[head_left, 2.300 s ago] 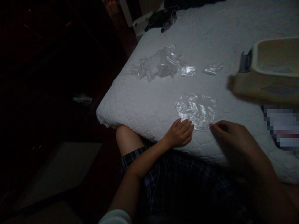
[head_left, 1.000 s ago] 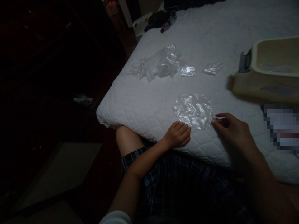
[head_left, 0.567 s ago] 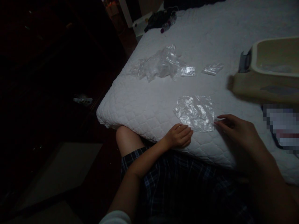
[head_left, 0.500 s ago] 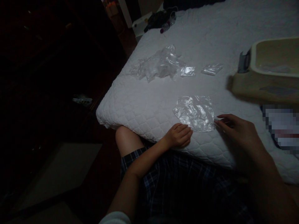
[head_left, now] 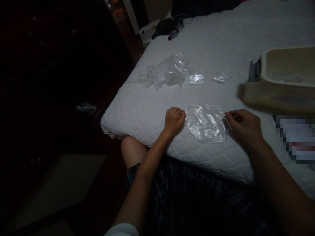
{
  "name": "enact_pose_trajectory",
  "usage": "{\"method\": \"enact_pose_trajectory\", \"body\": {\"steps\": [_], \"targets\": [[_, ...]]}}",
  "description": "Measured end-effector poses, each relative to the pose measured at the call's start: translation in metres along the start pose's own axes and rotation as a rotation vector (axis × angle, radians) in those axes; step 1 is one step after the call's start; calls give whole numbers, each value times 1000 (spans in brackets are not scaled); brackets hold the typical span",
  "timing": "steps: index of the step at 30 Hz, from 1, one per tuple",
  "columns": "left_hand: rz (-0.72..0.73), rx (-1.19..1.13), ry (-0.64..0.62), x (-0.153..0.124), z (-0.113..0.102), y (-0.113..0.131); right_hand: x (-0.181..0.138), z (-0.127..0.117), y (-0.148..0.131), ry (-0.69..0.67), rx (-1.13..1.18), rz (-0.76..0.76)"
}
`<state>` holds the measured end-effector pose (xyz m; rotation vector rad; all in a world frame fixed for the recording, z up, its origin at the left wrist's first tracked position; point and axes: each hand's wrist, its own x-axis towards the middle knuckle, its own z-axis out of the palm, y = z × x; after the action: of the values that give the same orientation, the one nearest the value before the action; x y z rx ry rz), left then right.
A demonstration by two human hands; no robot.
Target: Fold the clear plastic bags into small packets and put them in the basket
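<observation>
A clear plastic bag (head_left: 206, 124), wrinkled and shiny, lies flat near the front edge of the white quilted mattress (head_left: 142, 113). At its left edge, my left hand (head_left: 174, 120) is closed, thumb and fingertips pinching the bag's upper left side. My right hand (head_left: 243, 126) is also closed in a pinch, at the bag's upper right edge. Farther back lie a crumpled heap of clear plastic bags (head_left: 167, 71), a small folded plastic bag (head_left: 197, 79) and another folded plastic bag (head_left: 221, 77).
A beige plastic bin (head_left: 278, 95) with a grey latch stands on the mattress at the right. Below it lies a blurred-out flat item (head_left: 299, 137). A bottle (head_left: 175, 32) and dark cloth lie at the far corner. The floor at left is dark.
My left hand has moved up from the bag's lower left corner to its upper left side, its fingers now curled in. My right hand has shifted slightly up along the right edge.
</observation>
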<state>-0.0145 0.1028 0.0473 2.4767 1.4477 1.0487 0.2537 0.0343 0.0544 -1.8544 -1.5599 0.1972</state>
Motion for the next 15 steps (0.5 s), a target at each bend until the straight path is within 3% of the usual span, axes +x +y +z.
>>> {"method": "enact_pose_trajectory", "body": {"steps": [5, 15], "targets": [[-91, -26, -29, 7, 17, -5, 3, 15, 8, -1, 3, 15], [-127, -99, -24, 5, 22, -10, 1, 17, 8, -48, 18, -7]]}}
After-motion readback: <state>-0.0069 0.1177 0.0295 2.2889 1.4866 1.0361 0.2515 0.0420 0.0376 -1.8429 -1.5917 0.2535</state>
